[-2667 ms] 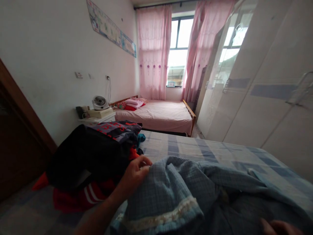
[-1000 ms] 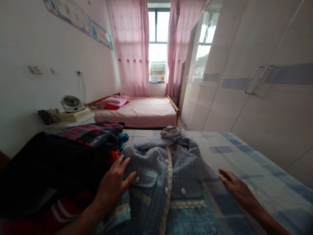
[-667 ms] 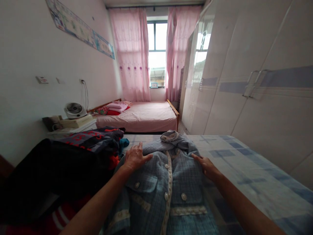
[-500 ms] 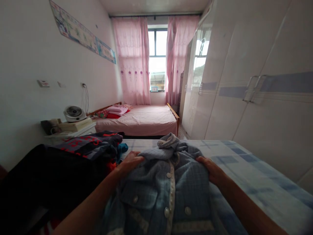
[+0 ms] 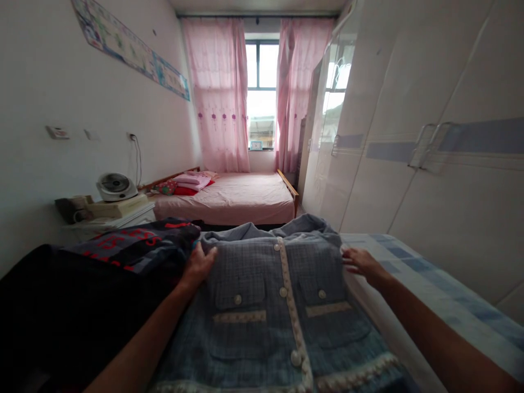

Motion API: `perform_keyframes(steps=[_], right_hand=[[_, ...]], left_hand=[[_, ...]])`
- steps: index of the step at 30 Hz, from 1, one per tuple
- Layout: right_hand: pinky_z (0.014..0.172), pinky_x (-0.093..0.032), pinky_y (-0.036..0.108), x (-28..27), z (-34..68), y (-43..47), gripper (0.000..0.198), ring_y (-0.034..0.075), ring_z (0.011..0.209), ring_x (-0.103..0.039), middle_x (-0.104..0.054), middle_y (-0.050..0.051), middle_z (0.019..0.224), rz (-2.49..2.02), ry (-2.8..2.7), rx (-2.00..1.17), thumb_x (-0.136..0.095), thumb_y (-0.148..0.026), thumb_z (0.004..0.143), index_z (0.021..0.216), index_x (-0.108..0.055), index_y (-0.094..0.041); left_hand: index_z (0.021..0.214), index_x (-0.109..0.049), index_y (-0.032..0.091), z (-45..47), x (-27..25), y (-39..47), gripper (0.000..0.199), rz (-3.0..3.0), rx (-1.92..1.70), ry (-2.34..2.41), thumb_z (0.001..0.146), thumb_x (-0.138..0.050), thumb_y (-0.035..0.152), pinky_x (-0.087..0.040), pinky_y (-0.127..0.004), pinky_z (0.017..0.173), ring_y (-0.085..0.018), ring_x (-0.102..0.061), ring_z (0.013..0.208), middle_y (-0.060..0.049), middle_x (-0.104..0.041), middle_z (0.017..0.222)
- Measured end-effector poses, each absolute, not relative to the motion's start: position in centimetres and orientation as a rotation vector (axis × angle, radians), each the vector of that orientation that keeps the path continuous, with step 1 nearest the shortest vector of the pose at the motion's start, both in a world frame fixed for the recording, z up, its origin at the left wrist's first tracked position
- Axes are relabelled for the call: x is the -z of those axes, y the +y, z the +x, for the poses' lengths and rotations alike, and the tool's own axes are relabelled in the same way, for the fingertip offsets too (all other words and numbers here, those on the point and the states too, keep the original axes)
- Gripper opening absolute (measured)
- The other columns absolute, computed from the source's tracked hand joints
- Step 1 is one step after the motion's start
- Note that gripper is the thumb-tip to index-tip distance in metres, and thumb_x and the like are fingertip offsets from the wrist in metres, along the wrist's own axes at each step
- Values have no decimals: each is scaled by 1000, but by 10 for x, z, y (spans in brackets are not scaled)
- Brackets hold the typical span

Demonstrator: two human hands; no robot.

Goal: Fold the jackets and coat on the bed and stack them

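A blue-grey jacket (image 5: pixel 245 273) with light trim, round buttons and flap pockets lies front side up before me. It is spread fairly flat, and its far end is folded over in loose waves. My left hand (image 5: pixel 199 267) grips the jacket's left edge near the top, thumb towards the cloth. On the opposite edge, my right hand (image 5: pixel 364 263) has its fingertips closed on the cloth at about the same height. The jacket's lower end runs out of view at the bottom.
Dark clothes with red lettering (image 5: pixel 139 243) are heaped at the left. Under the jacket is a blue-and-white checked bedcover (image 5: pixel 426 284). A small fan (image 5: pixel 117 186) stands on a cabinet by the wall. Beyond is a pink bed (image 5: pixel 245 191); a white wardrobe (image 5: pixel 380 180) lines the right.
The jacket has gone from bunched at its top to spread wider and flatter. My hands have moved apart, the left one leftward and the right one slightly rightward.
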State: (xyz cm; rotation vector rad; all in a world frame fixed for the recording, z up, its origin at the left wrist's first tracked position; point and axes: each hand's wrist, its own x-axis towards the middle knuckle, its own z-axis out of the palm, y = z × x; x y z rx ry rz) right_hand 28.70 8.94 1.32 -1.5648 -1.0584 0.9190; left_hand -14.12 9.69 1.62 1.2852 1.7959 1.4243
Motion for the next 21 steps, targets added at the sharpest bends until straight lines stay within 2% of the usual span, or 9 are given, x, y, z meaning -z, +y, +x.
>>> perform_keyframes(steps=[3,7,8,10,12,14,16,21], right_hand=[[60,-51,34,30,292,52,28,21,64,-63,-64,4,61,-1751,-1079,-956,-65,-44,64,72,-61,-17],[73,-50,36,58,305,6,41,28,78,-64,-68,6,69,-1865,-1326,-985,-63,-58,62,69,-64,-17],[77,-49,37,60,307,-3,45,29,82,-64,-70,6,74,-1859,-1434,-1008,-61,-60,63,71,-66,-16],[80,-49,37,62,307,-15,48,30,87,-64,-71,5,82,-1760,-1573,-1143,-59,-60,66,82,-67,-15],[79,-51,37,57,301,-20,47,29,87,-65,-71,5,87,-1593,-1508,-1343,-61,-53,69,96,-65,-14],[74,-53,36,42,290,-18,45,26,79,-67,-71,5,85,-1482,-1348,-1419,-63,-45,71,102,-63,-13],[67,-54,33,15,280,-15,43,22,69,-66,-71,5,80,-1431,-1224,-1358,-66,-41,70,103,-62,-14],[49,-52,24,-68,283,-38,45,15,52,-61,-69,-1,70,-1339,-1037,-1121,-72,-37,66,107,-61,-23]], left_hand=[[106,-57,8,-137,20,53,60,1468,-1252,1806,55,-66,38,-29,-42,106,-36,-40,127,-22,-51,130],[128,-41,0,-153,44,-5,78,1824,-808,1906,66,-50,46,-27,-40,108,-33,-34,132,-25,-38,141],[132,-37,0,-158,45,-15,79,1865,-708,1924,69,-47,46,-29,-40,107,-32,-38,130,-24,-40,139],[136,-34,5,-165,45,-25,76,1822,-581,1948,73,-44,46,-36,-42,100,-33,-51,119,-21,-55,127],[129,-44,10,-166,39,-26,68,1667,-587,1917,71,-51,44,-43,-43,90,-34,-61,103,-16,-67,106],[110,-57,11,-162,26,-22,53,1528,-691,1831,67,-56,43,-47,-39,82,-32,-64,93,-12,-69,92],[98,-60,12,-153,3,-17,44,1432,-822,1694,68,-58,44,-50,-33,75,-27,-65,87,-9,-69,90],[114,-53,20,-153,-65,-34,47,1096,-1077,1342,72,-64,36,-54,-28,63,-16,-65,66,-2,-68,89]])
